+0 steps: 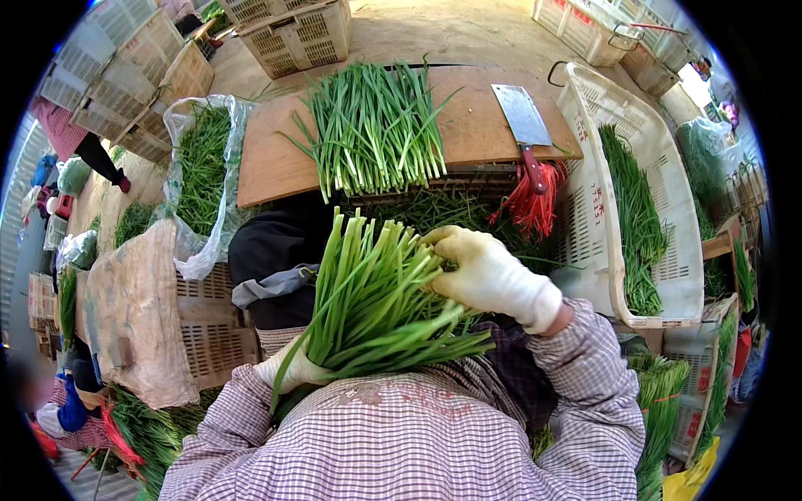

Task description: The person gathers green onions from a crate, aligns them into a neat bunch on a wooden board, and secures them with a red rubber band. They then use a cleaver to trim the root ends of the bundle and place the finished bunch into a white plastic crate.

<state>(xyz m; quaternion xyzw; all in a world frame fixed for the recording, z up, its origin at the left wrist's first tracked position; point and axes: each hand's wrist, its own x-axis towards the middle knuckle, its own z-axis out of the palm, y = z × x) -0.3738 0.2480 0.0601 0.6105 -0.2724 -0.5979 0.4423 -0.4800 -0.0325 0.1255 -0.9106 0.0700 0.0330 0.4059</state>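
Note:
A thick bunch of garlic chives (369,294) lies across my lap, pale cut ends pointing away from me. My left hand (297,369), in a white glove, grips its leafy lower part; the fingers are hidden under the leaves. At the upper right of the bunch is my gloved right hand (482,269), thumb and fingers curled at the stalk ends. Whether it pinches a stalk is hard to tell. Ahead, a second pile of chives (376,131) rests on a wooden board (276,150). To its right lies a cleaver (526,119), its red-brown handle overhanging the near edge.
Red ties (532,200) hang below the cleaver. At right stands a white plastic crate (680,269) holding chives (636,225). A plastic bag of greens (203,169) sits at left, beside a cloth-covered crate (135,313). Other people (69,134) are at the left edge.

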